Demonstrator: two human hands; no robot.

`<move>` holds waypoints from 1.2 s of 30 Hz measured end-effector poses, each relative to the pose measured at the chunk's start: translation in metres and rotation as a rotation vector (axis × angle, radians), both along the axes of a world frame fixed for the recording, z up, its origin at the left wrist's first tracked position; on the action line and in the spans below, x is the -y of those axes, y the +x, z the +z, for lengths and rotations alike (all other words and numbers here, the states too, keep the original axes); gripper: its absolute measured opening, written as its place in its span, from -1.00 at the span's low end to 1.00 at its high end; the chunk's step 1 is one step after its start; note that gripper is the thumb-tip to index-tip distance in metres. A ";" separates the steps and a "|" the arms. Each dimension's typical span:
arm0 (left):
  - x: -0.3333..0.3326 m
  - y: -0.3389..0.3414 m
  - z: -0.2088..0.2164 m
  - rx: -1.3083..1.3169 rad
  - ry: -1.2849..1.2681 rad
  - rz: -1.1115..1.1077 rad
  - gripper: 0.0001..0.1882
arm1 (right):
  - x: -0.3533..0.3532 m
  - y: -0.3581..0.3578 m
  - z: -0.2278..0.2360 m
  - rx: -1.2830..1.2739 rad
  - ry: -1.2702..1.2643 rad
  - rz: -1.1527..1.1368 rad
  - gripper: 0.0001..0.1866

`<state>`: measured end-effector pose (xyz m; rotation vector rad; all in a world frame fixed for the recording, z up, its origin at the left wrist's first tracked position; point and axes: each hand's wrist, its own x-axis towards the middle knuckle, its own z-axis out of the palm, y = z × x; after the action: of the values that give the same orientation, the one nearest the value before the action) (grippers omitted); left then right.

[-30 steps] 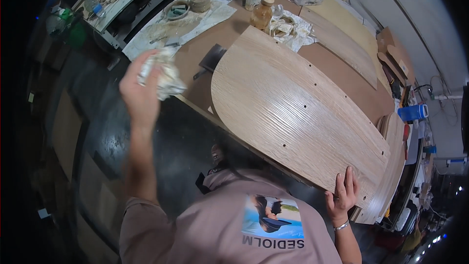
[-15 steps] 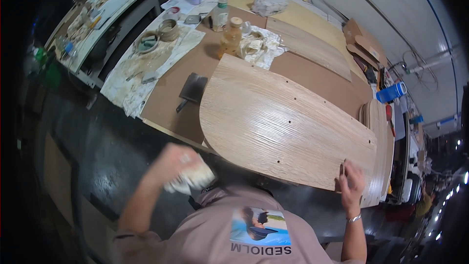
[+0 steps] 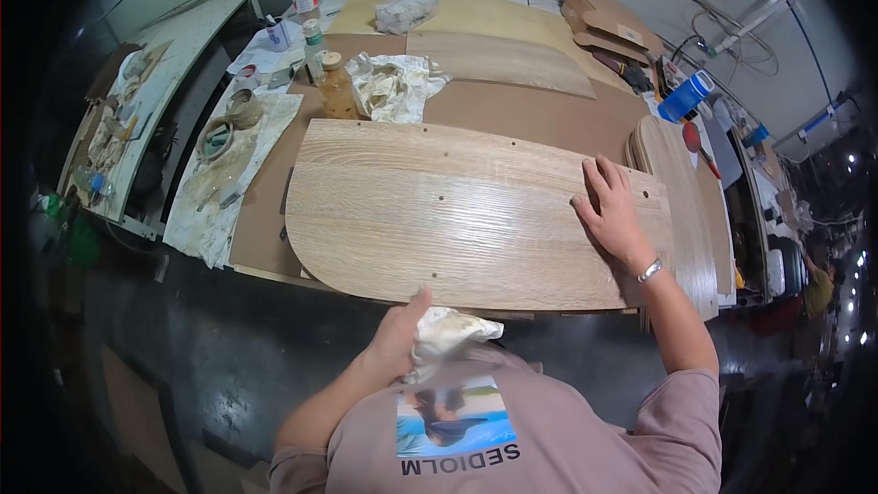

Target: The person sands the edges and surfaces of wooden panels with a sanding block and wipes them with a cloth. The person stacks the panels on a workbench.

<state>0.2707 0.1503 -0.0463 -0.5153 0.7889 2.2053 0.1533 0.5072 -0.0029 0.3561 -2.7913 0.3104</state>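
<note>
A light oak-grain panel (image 3: 466,220) with one rounded end and a few small drilled holes lies flat on the brown workbench (image 3: 540,114), filling most of the bench's near half. At the panel's near edge the left hand (image 3: 400,340) closes its fingers around a crumpled, stained white rag (image 3: 450,331), held just off the wood and blurred in the frame. Toward the panel's far right end the right hand (image 3: 615,216) lies palm down, fingers spread flat on the surface, pinning the board; a metal watch (image 3: 650,270) shows on that wrist. Wiping such a face well would, by the look of it, call for long strokes along the grain with the bracing hand kept firm so the panel does not slide. Beyond the panel's far edge sit an amber bottle (image 3: 337,88) and a heap of used cloths (image 3: 395,84); off its left end, rolls of tape (image 3: 233,119) rest on stained paper. Past its right end similar rounded boards (image 3: 688,210) are stacked, a blue container (image 3: 686,96) behind them.
</note>
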 end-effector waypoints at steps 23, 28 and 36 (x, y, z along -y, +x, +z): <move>-0.053 0.039 0.017 -0.213 -0.248 0.334 -0.70 | -0.026 -0.043 -0.006 -0.055 -0.203 0.119 -0.58; -0.040 0.034 0.017 -0.211 -0.275 0.431 -0.72 | -0.015 -0.047 0.003 -0.085 -0.201 0.111 -0.60; -0.061 0.017 0.028 -0.113 -0.349 0.447 -0.73 | -0.021 -0.048 0.006 -0.019 -0.193 0.035 -0.58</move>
<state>0.2876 0.2112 -0.0181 -0.8067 1.2285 2.5302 0.1058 0.5279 0.0033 0.3602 -2.7093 0.5758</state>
